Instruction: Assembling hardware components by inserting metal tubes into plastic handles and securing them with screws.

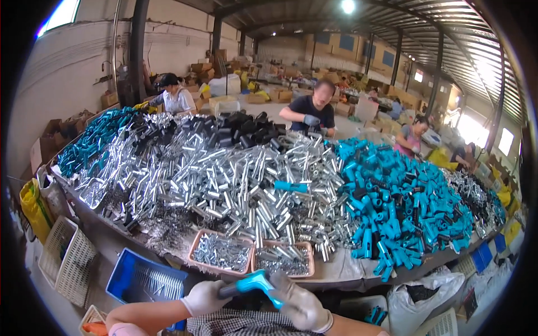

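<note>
In front of my body I hold a teal plastic handle (253,283), bent at an angle, with a dark grip-like part at its left end. My left hand (206,298), in a white glove, is closed round that dark end. Gloved as well, my right hand (302,308) is closed on the other side of the handle, by its downward-pointing arm. Just beyond lie two pink trays: the left tray (193,250) holds small metal pins, the right tray (311,267) small metal parts. A large heap of teal handles (392,196) lies to the right, beside heaped silver metal tubes (224,179).
Black sleeves (246,130) are piled at the table's far side. Below the edge stand a blue bin (126,280) with metal rods, a white crate (67,263) and a white sack (417,313). A co-worker (311,112) with gloved hands works across the table; others are farther off.
</note>
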The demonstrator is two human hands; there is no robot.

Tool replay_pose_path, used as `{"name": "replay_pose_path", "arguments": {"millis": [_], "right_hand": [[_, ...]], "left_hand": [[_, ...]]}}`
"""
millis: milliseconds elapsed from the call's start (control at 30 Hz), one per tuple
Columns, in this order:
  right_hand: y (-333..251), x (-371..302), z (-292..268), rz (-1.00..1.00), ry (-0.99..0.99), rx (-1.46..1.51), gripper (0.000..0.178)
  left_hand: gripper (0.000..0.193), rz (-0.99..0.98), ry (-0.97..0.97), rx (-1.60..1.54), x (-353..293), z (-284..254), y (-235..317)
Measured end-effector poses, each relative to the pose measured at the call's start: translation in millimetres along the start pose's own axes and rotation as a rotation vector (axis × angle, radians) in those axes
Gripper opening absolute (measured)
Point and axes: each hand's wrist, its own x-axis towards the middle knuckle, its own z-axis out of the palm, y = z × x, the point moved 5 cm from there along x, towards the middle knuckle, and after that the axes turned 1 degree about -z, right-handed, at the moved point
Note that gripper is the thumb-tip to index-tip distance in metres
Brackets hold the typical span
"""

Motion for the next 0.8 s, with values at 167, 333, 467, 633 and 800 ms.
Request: {"name": "replay_pose_path", "arguments": {"millis": [167,333,467,633,800], "right_hand": [[65.1,34.0,-39.3,0.261,-0.072,-0.206,0.042],[13.0,-3.8,-7.0,-0.151,-0.015,-0.179,0.049],[65.5,2.2,-42.5,0.273,0.063,-0.02,0.039],[4.0,-8.5,-2.5,-0.149,-0.013,-0.209,0.054],[87.1,1.6,-50.6,0.199,0.006,-0.513,0.048]], "left_hand": [[0.028,0.243,-0.306,0.164,-15.4,38.1,26.8],[0.02,0.126,0.107,0.007,15.2,50.4,-7.7],[0.023,0.252,-0.321,0.132,-8.8,81.6,24.7],[0.025,0.086,0.025,-0.052,17.1,73.6,-4.3],[0.027,0.204,-0.312,0.069,7.7,79.6,26.6]]}}
